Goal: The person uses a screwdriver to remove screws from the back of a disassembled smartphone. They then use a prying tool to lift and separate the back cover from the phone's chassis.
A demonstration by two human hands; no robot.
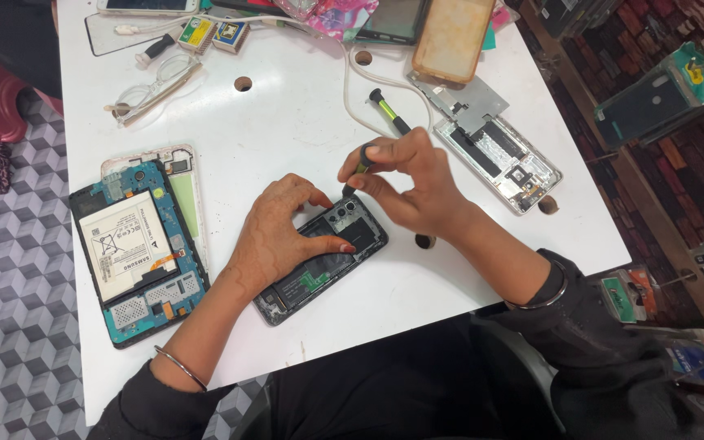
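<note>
Opened phone [323, 259], back cover off, lies flat near the front edge of the white table [303, 122], between an opened tablet [136, 253] and a stripped phone frame [499, 155]. Judged light, stiff, and fragile where the board and camera cluster are exposed; best held by the side rails, not the internals. Left hand [275, 236] rests palm-down over it, thumb pressed on the middle, pinning it. Right hand [409, 183] arches above, fingertips pinching a small screwdriver [362, 167], tip at the camera end.
</note>
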